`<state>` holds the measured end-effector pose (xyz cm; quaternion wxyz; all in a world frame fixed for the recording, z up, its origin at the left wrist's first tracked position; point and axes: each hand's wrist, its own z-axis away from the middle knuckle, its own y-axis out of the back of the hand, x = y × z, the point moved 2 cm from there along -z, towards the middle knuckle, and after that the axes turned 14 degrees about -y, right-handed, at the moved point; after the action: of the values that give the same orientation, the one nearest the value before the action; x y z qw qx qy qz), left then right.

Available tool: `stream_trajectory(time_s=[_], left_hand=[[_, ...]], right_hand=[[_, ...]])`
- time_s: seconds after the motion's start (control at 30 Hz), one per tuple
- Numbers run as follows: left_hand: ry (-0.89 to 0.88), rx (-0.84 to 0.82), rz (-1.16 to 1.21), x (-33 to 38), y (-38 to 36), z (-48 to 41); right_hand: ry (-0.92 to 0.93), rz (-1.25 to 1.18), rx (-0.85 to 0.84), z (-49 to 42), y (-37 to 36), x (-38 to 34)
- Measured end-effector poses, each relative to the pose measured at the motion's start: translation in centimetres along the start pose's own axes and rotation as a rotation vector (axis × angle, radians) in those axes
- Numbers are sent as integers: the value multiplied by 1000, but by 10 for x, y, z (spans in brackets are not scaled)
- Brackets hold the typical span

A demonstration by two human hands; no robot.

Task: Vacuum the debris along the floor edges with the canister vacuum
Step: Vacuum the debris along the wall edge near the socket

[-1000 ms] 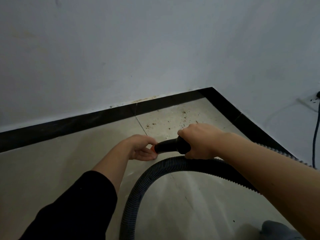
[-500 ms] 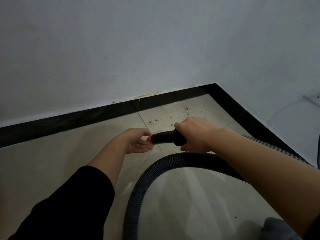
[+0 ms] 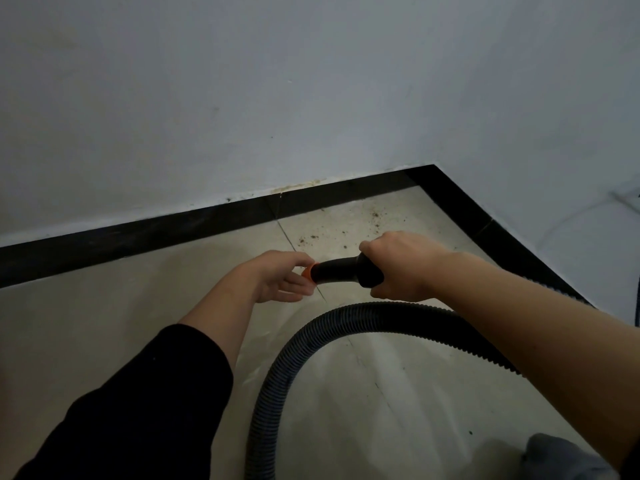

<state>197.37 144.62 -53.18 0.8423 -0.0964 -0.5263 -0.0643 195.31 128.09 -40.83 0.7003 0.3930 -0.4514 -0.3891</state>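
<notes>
A pale tiled floor (image 3: 104,341) is seen from above, met by a white wall (image 3: 242,98) at a black skirting (image 3: 173,226). A black nozzle (image 3: 334,270) is held roughly level, its long axis running left to right, about parallel to the back skirting. Its thick end is gripped by the right hand (image 3: 398,268), with the fingers wrapped fully round. At the other end, an orange tip (image 3: 308,271) is lightly pinched between the thumb and curled fingers of the left hand (image 3: 280,277). A ribbed hose (image 3: 311,334) is looped on the floor nearer the viewer. The debris (image 3: 346,233), dark specks, is scattered just beyond both hands, toward the corner and nearer the right hand. The tip is pointed left, away from the specks, so a turn toward the corner is judged necessary.
</notes>
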Motion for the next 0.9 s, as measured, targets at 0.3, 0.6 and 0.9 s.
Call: stream_trajectory(time_s=[0.3,0.6,0.9], left_hand=[[4,-66,-11,1,-13,-5],[-31,-27,23,-3,-15,-11],[-68,72,64,-6,-9,-13]], right_hand=[[-25,16,-45,2,1,12],[-40,16,3,-3,-5,12],[-37,-28,66,-11,-13,8]])
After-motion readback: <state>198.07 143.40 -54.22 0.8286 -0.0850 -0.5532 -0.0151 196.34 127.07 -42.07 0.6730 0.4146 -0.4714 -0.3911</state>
